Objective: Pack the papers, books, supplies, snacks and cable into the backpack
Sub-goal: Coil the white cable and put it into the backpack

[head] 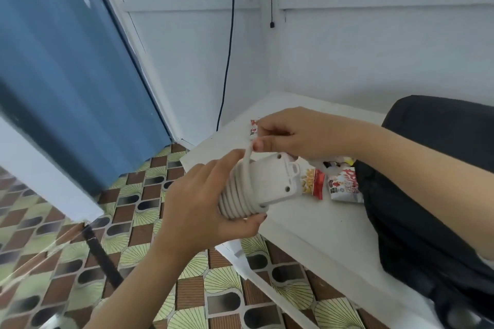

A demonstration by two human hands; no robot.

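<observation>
text: none legible | snack packets (344, 184): red print blurred

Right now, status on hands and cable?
Left hand grips white cord-wound extension block. Right hand pinches cord end. Red-and-white snack packets beside black backpack.

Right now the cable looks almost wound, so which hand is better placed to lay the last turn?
Probably the right hand: it pinches the cable by its free end, while the left hand grips the wound socket block.

White walls (347, 48), patterned tile floor (133, 262)
</observation>
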